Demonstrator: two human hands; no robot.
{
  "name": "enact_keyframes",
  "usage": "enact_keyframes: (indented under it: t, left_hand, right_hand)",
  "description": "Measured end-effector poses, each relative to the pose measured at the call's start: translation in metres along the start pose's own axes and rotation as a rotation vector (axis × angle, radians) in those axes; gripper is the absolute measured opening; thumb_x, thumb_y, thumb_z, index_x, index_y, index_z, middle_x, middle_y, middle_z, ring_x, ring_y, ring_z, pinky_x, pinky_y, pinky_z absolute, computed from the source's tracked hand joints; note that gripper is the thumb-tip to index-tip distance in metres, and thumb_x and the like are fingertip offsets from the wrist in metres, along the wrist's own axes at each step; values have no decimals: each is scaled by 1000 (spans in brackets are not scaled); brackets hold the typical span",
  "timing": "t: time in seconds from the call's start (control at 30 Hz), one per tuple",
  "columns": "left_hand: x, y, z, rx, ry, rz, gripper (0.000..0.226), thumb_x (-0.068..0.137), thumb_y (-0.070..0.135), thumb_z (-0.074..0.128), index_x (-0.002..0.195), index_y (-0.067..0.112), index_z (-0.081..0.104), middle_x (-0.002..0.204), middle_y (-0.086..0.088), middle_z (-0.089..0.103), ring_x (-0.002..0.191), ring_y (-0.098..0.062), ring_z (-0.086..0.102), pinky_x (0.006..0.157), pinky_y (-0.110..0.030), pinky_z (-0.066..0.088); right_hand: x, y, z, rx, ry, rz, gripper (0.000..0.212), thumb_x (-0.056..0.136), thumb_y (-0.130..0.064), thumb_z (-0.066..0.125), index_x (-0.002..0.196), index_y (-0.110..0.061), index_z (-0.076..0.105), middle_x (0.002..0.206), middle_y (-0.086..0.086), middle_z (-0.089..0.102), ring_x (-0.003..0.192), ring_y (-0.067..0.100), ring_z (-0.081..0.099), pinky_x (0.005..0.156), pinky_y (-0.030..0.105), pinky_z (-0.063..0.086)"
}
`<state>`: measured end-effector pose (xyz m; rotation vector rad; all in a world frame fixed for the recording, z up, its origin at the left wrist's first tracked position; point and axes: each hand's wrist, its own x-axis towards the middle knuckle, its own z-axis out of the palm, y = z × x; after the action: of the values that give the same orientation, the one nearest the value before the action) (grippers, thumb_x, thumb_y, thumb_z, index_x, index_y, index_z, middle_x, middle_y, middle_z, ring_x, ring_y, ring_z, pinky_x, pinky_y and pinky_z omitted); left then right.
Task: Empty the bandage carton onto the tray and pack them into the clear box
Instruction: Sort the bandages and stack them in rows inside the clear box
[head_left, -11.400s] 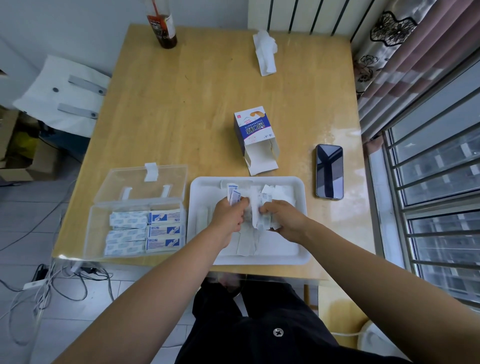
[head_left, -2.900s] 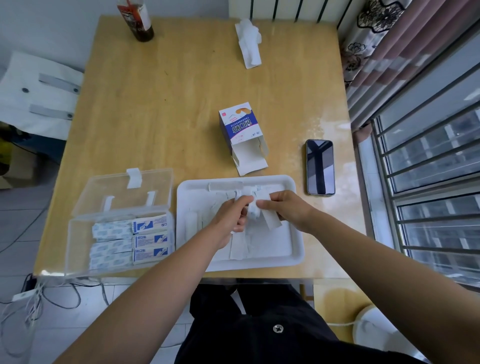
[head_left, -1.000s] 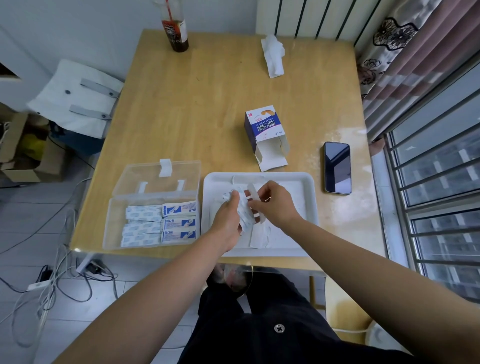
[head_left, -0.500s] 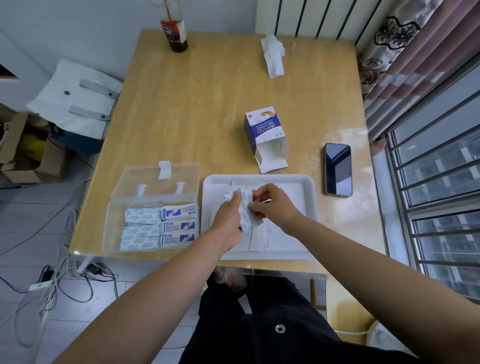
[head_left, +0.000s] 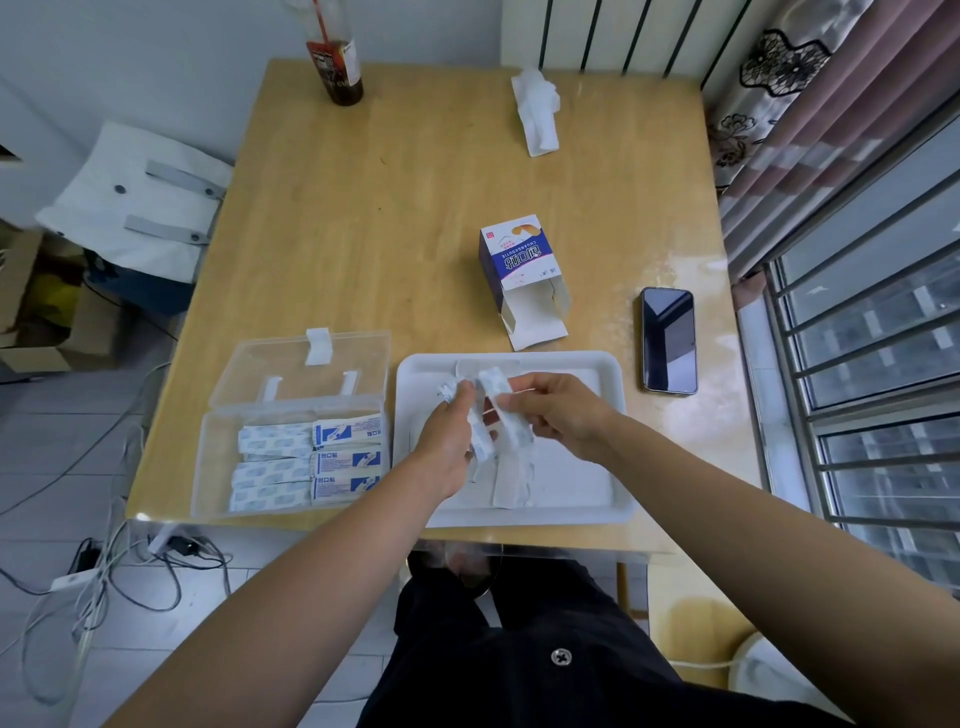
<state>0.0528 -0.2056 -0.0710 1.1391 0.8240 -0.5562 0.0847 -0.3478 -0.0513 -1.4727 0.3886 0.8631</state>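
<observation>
Head view: both hands are held close together above the white tray (head_left: 615, 371), near its middle. The left hand (head_left: 445, 441) is seen with its fingers curled round a small bundle of wrapped bandages (head_left: 479, 448), the upper ends of which stick out past the fingertips. The right hand (head_left: 563, 415) is partly curled, and a single bandage strip (head_left: 514, 415) is pinched between its thumb and forefingers; the strip hangs down between the two hands, touching or just beside the bundle. Below the hands a few loose strips (head_left: 511, 483) are left lying flat on the tray floor. Just left of the left hand the clear box (head_left: 205, 467) is set with its lid laid open, and packed bandages (head_left: 311, 457) are stacked in rows inside it. Beyond the hands the bandage carton (head_left: 511, 254) is laid on its side on the wooden table (head_left: 415, 208), its open flaps turned toward the tray. To the right of the right hand, a dark phone (head_left: 669, 340) is laid flat beside the tray. Well beyond the hands, a brown bottle (head_left: 335, 67) and a crumpled white tissue (head_left: 537, 111) are seen at the far edge.
</observation>
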Motion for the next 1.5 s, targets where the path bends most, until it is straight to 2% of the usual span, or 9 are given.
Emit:
enact_keyframes:
  t: [0.1,0.33,0.47,0.6,0.77,1.0,1.23,1.37,1.5]
  left_hand:
    - [0,1,10,-65,-40,-36,31,99,41,43,91,20,64,88,-3,68,79,-16,64,63,-25,49]
    - [-5,-2,26,-173,-70,-17,48,93,60,39,95,18,62,90,-3,69,87,-18,64,71,-28,49]
    - [-2,-5,26,20,-30,64,31,98,44,44,86,22,61,86,2,68,84,-20,62,82,-34,46]
    - [-2,-3,19,142,-81,110,26,99,38,44,84,25,61,80,-1,69,75,-21,64,72,-32,48]
    - [7,-7,6,419,-12,342,10,88,21,66,97,18,64,97,-2,63,77,-11,57,63,-19,44]
    - [28,-22,2,1025,128,538,15,81,20,73,96,21,68,99,-2,43,79,-16,50,77,-25,44]
    - [35,-37,-1,1079,136,527,25,79,19,74,101,22,63,102,-1,41,75,-18,58,76,-27,49]
    - [37,-38,4,1080,75,514,27,80,23,73,105,21,60,104,0,43,78,-14,54,71,-20,39]
    - [40,-38,7,1103,60,539,28,85,20,67,111,16,59,108,-3,41,81,-19,57,79,-23,45]
  right_hand:
    - [1,4,9,-33,-11,47,14,80,-9,75,78,-11,62,57,-5,55,52,8,47,57,20,42]
    - [2,10,11,35,18,32,18,83,-8,73,86,-10,55,70,4,57,56,12,49,56,20,43]
    - [0,9,4,-108,-90,84,12,88,-16,67,82,-10,58,70,1,49,60,12,39,57,23,34]
    - [-2,10,-6,-223,-150,88,30,82,-17,75,61,-18,54,55,-12,48,60,9,39,60,22,29]
    - [11,18,-22,-673,89,-110,29,78,-22,76,66,-9,54,64,-2,46,56,12,40,54,23,30]
    - [25,47,-31,-1189,294,-413,10,82,-19,66,90,-13,63,95,4,58,88,22,55,60,27,35]
    - [27,76,-49,-1075,276,-364,33,79,-21,70,109,-12,58,107,6,50,86,27,59,67,36,49]
    - [30,76,-47,-1005,284,-399,25,82,-20,69,104,-11,61,100,4,52,80,23,59,68,36,50]
    - [35,74,-45,-1006,278,-396,16,87,-20,65,98,-10,62,95,4,51,73,20,53,61,31,43]
